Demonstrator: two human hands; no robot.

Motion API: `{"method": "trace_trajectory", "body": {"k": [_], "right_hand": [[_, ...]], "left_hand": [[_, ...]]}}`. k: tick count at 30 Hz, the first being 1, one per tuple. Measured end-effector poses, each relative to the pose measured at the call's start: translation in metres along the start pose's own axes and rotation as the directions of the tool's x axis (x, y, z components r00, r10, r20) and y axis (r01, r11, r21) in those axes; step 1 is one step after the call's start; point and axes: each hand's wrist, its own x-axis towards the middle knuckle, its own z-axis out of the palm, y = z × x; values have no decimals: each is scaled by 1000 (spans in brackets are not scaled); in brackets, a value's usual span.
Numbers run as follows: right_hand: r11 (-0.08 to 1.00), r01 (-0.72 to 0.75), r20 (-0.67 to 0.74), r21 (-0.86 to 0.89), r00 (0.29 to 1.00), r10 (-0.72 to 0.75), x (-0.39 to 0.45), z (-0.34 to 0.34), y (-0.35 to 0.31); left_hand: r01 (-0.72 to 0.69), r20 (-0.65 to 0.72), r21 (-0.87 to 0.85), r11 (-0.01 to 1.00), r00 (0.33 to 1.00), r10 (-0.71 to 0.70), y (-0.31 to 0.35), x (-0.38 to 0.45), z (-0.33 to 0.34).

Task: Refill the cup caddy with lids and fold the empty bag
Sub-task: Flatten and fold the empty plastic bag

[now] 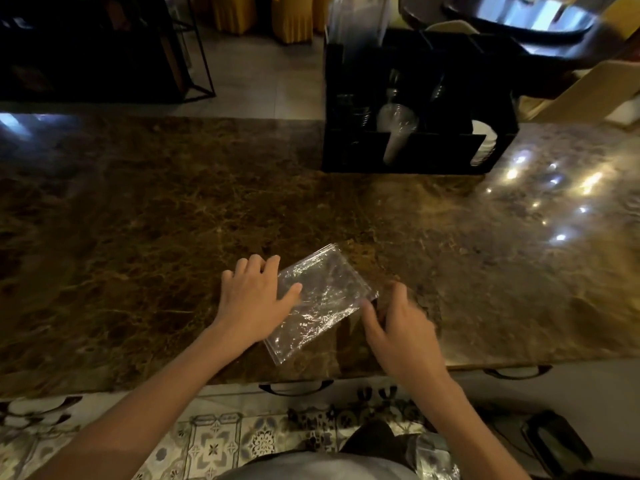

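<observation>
Pressing the folded bag [320,299] flat, left hand [254,299] open; right hand [398,327] open beside it.

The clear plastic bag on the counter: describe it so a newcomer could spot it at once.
On the brown marble counter, look at the near edge, well in front of the black cup caddy. The clear plastic bag lies flat there, folded into a crinkled rectangle between the left hand and right hand. It is the only loose, glinting see-through sheet there.
</observation>
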Motion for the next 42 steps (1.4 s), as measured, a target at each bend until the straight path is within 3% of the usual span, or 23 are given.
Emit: {"method": "trace_trajectory", "body": {"k": [7,10,15,17,19,22,26,30,34,38,42], "right_hand": [[953,-41,96,300,995,13,-18,11,-8],[875,-118,100,469,992,79,-19,13,-1],[546,-279,193,790,958,212,-24,16,8],[365,-330,239,871,932,272,-25,14,11],[258,-359,267,897,905,331,-25,10,13],[243,-377,282,894,894,349,-31,6,15],[370,-440,324,819,885,335,-44,-1,16],[422,-420,314,803,901,300,-62,-10,29],[407,-367,239,836,912,332,-80,-25,54],[413,-333,183,848,914,363,-102,-42,78],[396,-320,125,861,887,444,-135,-58,110]], "left_hand": [[144,167,-395,907,982,-83,9,-5,-5],[238,293,-562,792,953,-78,8,-6,-11],[349,410,-808,475,911,29,3,-17,-16],[396,440,-858,326,895,70,4,-22,-18],[399,427,-888,228,900,90,7,-27,-19],[374,388,-916,144,918,85,12,-32,-20],[385,385,-923,23,916,112,24,-35,-21],[392,386,-920,-4,907,171,42,-38,-20],[450,432,-893,-19,867,246,69,-44,-17],[493,478,-869,23,828,295,104,-58,-14],[463,486,-872,155,794,365,145,-74,-10]]}}
